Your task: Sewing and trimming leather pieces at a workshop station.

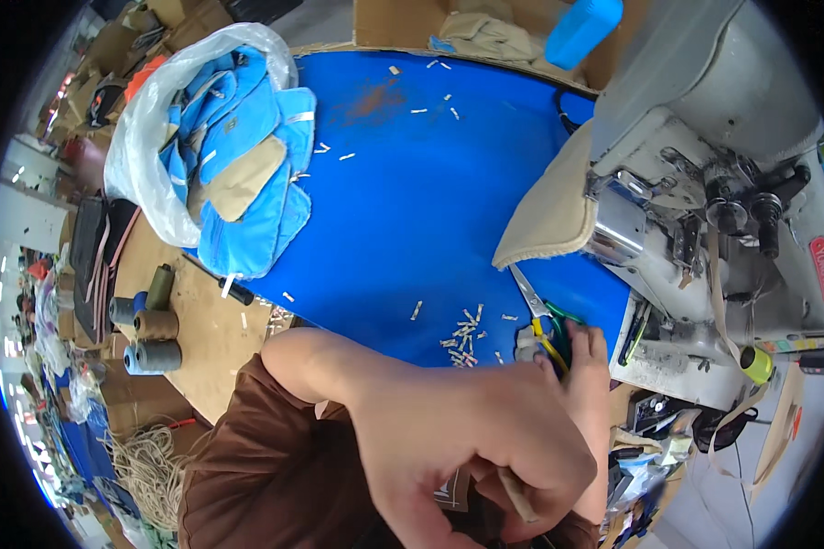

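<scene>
My left hand (485, 430) is raised close in front of me, its fingers curled. A narrow tan piece (517, 494) shows at the fingers; what it is I cannot make out. Farther right, my right hand (584, 357) is at the scissors (547, 331), its fingers around their green and yellow handles. The metal blades lie on the blue tabletop (403, 220), pointing away from me. Beside them is a small heap of short whitish snippets (467, 337). My left hand and wrist hide part of my right hand and forearm.
At right stands a sewing machine (705, 201) with a beige fabric piece (549, 206) on its arm. Far left, a clear plastic bag (142, 169) holds blue fabric pieces (247, 114). Thread spools (157, 325) stand at left. A cardboard box (398, 23) is behind the table.
</scene>
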Motion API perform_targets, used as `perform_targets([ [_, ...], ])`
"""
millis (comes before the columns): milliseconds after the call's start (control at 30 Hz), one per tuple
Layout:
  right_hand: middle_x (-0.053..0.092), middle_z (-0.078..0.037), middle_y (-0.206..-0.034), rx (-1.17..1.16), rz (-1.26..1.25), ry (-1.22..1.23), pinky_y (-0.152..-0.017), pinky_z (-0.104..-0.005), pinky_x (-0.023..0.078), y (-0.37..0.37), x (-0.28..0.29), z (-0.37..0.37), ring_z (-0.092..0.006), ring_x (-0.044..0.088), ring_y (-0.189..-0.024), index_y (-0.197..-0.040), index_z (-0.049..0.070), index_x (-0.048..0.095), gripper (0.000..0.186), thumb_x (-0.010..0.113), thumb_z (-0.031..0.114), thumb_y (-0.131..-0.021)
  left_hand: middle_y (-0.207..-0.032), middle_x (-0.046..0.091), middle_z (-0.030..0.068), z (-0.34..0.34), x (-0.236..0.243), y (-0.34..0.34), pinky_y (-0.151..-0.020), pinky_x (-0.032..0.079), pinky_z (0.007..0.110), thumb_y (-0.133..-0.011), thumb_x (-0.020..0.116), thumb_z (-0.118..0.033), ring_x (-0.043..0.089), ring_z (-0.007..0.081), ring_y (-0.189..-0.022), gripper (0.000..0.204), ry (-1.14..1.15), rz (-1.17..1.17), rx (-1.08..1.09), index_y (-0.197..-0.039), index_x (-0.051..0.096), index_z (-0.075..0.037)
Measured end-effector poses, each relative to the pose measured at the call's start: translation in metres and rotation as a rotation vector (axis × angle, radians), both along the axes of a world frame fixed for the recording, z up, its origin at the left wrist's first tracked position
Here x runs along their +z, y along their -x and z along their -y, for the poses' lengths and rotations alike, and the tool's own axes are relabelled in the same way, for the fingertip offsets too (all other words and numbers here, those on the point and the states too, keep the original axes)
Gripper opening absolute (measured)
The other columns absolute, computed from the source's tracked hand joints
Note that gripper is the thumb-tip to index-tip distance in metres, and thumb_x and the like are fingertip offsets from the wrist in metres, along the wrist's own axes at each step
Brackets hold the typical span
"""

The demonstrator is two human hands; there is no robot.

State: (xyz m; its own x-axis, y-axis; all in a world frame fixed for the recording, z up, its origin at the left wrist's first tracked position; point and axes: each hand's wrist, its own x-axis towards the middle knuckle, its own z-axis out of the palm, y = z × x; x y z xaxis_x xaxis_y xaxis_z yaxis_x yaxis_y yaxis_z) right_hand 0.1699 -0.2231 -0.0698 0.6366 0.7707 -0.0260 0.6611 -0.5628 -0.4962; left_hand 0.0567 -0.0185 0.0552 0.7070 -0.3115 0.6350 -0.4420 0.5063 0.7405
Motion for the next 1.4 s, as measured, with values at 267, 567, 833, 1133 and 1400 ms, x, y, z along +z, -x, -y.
perform_targets([
  [267, 0.055, -0.026, -0.116, 0.047, -0.128, -0.067, -0.086, -0.0461, 0.05, -0.012, -0.035, 0.029, -0.0449, 0.06, -0.1, -0.126, -0.008, 0.055, 0.046, 0.069, 0.001, -0.083, -0.075, 0.062, 0.0033, 0.019, -0.023, -0.012, -0.05, 0.044, 0.031, -0.077, 0.084, -0.012, 0.061, 0.0166, -0.062, 0.02, -0.281, 0.091, 0.564, -0.082, 0.065, -0.008],
  [567, 0.065, -0.005, -0.085, -0.281, -0.536, -0.36, -0.059, -0.025, 0.046, -0.021, -0.044, 0.024, -0.0091, 0.057, -0.067, -0.098, 0.001, 0.056, 0.035, 0.081, -0.005, -0.074, -0.088, 0.06, 0.0076, -0.025, -0.11, -0.069, -0.055, 0.052, 0.035, -0.078, 0.078, -0.015, 0.065, 0.0266, -0.066, 0.037, -1.026, 0.142, 1.49, -0.111, 0.064, -0.006],
  [833, 0.064, -0.025, -0.085, 0.016, -0.289, -0.066, -0.072, -0.046, 0.052, -0.008, 0.013, -0.013, -0.0444, 0.066, -0.079, -0.111, -0.001, 0.041, 0.067, 0.085, 0.034, -0.075, -0.077, 0.051, 0.0058, -0.066, -0.12, -0.004, -0.049, 0.047, 0.033, -0.068, 0.07, -0.001, 0.059, 0.0196, -0.058, 0.045, -1.285, 0.203, 1.555, -0.113, 0.068, -0.003],
  [1133, 0.067, -0.022, -0.082, 0.008, -0.223, -0.26, -0.067, -0.0427, 0.053, 0.008, 0.007, -0.072, -0.0378, 0.069, -0.075, -0.105, 0.001, 0.04, 0.051, 0.083, 0.016, -0.081, -0.077, 0.061, 0.0124, -0.087, -0.09, 0.001, -0.055, 0.05, 0.037, -0.075, 0.07, -0.001, 0.062, 0.0301, -0.063, 0.021, -0.931, -0.055, 1.64, -0.096, 0.07, -0.003],
  [1400, 0.069, -0.021, -0.087, -0.232, 0.13, -0.123, -0.072, -0.0441, 0.054, -0.006, -0.02, -0.018, -0.0399, 0.068, -0.079, -0.104, 0.001, 0.058, 0.046, 0.085, 0.01, -0.068, -0.121, 0.059, 0.0211, -0.206, -0.015, -0.061, -0.086, 0.053, 0.045, -0.079, 0.083, -0.03, 0.063, 0.0397, -0.106, 0.064, -0.858, 0.094, 2.107, -0.129, 0.052, -0.003],
])
